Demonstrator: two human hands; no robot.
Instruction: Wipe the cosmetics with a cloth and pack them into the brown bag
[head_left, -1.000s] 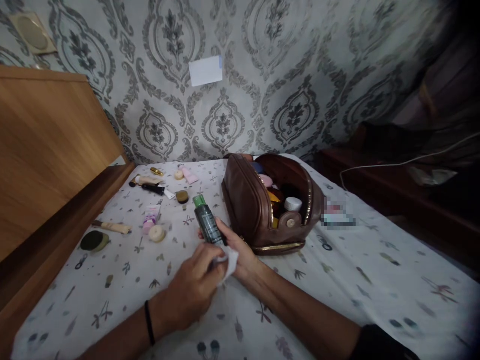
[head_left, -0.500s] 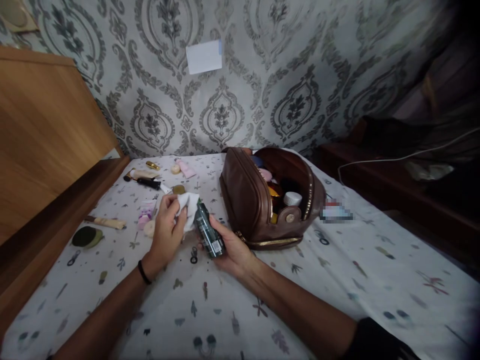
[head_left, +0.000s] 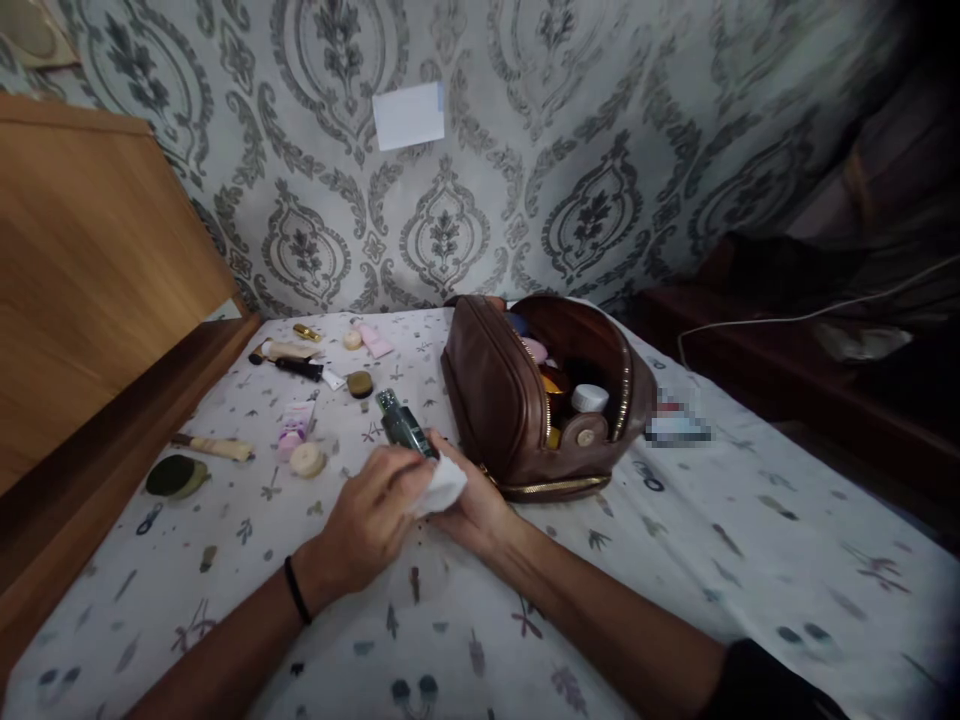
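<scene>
My right hand (head_left: 472,505) holds a small dark green bottle (head_left: 401,425) with a green cap, tilted up and to the left over the bed. My left hand (head_left: 371,520) presses a white tissue (head_left: 441,487) against the lower part of that bottle, covering much of its body. Just right of both hands stands an open brown leather toiletry bag (head_left: 510,405) with jars and tubes inside.
Cosmetics lie scattered on the patterned bedsheet (head_left: 675,560) to the left: a pink tube (head_left: 294,428), a round cream compact (head_left: 307,460), a dark green compact (head_left: 174,476), a brush (head_left: 214,447), more tubes (head_left: 292,362). A wooden headboard (head_left: 90,290) lines the left; a dark shelf (head_left: 787,370) stands right.
My left hand with the tissue slid from the bottle's cap end down toward its base. The bottle's green cap shows again.
</scene>
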